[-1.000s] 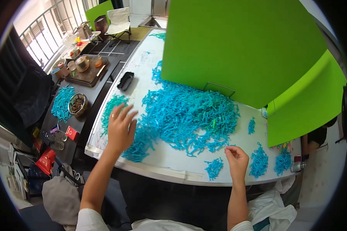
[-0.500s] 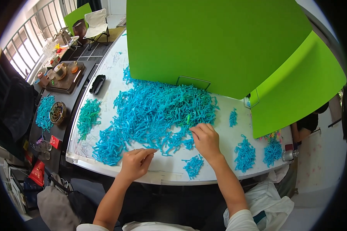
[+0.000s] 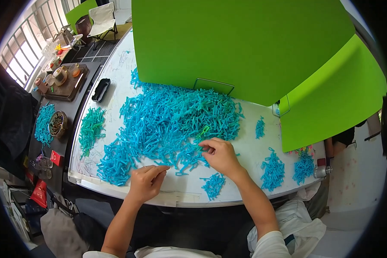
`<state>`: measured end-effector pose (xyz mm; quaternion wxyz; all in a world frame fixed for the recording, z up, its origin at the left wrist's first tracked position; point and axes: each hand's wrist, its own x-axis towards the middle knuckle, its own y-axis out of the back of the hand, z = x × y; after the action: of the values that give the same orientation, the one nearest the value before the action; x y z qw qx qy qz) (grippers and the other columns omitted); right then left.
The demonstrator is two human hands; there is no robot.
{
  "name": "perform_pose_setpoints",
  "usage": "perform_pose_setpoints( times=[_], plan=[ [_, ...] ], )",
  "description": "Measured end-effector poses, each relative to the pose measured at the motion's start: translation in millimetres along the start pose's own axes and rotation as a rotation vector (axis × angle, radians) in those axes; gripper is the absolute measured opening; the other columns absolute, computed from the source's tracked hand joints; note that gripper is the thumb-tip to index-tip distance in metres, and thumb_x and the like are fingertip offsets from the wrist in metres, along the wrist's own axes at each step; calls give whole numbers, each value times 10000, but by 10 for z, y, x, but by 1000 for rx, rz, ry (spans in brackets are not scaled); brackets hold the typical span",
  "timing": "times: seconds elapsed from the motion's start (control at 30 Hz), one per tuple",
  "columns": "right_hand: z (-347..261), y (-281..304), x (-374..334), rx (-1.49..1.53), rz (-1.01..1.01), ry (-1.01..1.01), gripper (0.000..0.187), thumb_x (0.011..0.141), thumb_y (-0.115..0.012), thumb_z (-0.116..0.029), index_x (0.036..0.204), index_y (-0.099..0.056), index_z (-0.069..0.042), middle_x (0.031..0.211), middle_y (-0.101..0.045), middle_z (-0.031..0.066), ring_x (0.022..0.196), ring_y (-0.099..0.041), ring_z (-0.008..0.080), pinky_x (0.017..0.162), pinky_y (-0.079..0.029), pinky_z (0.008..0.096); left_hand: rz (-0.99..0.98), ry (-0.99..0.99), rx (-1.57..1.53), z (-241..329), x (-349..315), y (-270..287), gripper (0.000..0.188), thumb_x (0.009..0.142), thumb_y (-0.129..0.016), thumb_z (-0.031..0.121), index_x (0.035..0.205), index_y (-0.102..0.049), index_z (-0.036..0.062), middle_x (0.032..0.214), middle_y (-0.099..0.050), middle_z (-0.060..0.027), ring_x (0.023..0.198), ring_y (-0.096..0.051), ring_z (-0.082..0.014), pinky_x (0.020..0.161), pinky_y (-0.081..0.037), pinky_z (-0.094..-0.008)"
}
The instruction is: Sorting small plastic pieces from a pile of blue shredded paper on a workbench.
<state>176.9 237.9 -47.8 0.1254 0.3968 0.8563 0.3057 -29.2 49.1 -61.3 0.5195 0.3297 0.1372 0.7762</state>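
A large heap of small, thin blue and teal plastic pieces (image 3: 159, 116) covers the middle of the white table (image 3: 172, 187). My left hand (image 3: 146, 182) is closed at the heap's near edge, index finger pointing right and thumb beneath it. My right hand (image 3: 222, 157) bends over the heap's right front part, thumb and fingers drawn together among loose blue pieces. Anything in either pinch is too small to make out. Just beyond the right fingertips, a bright green piece (image 3: 205, 130) lies on the heap. A small blue pile (image 3: 213, 186) sits between my forearms, nearer the right.
Green panels (image 3: 241, 47) stand along the table's back and right. Further blue piles (image 3: 272, 170) lie at right, a teal pile (image 3: 91, 129) and a black tray (image 3: 101, 90) at left. A dark side table holds a tea tray (image 3: 66, 84) and a bowl (image 3: 58, 124).
My right hand has shifted left over the near part of the heap. My left hand keeps nearly the same pose. The bright green piece looks turned, and the whole view has shifted slightly.
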Motion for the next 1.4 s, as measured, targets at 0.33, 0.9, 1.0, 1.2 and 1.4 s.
perform_pose_setpoints(
  times=[0.33,0.9,1.0,1.2,1.4],
  plan=[
    [69,146,-80,-403,204,71,274,693,-782,-34,959,-731,-79,798,-629,70,774,-628,269,684,-513,386,26,35,-19,24,18,5,174,809,-672,-24,936,-741,73,620,-628,-49,469,-543,-159,455,-397,-296],
    [50,124,-67,-170,107,157,125,749,-776,-80,854,-709,-71,828,-690,70,724,-625,250,684,-520,364,15,66,-37,16,14,2,177,811,-676,-30,946,-742,64,646,-651,-62,487,-563,-158,469,-414,-291],
    [44,102,-31,-308,179,88,133,740,-785,-100,849,-710,-88,841,-681,51,804,-632,261,690,-515,379,8,76,-22,3,4,8,180,812,-677,-29,950,-744,65,652,-656,-60,494,-566,-156,475,-418,-289],
    [-64,-73,-17,-411,73,229,150,739,-794,-125,872,-727,-113,962,-669,43,885,-627,254,718,-521,383,14,91,-33,19,6,9,178,817,-680,-24,954,-745,68,659,-661,-62,499,-570,-160,480,-422,-290],
    [-50,-77,-58,-232,62,174,113,786,-776,-94,893,-746,-81,849,-700,49,775,-648,196,687,-519,323,29,76,-55,-14,0,-8,180,822,-677,-25,962,-744,65,668,-673,-66,499,-579,-158,478,-423,-289]
  ],
)
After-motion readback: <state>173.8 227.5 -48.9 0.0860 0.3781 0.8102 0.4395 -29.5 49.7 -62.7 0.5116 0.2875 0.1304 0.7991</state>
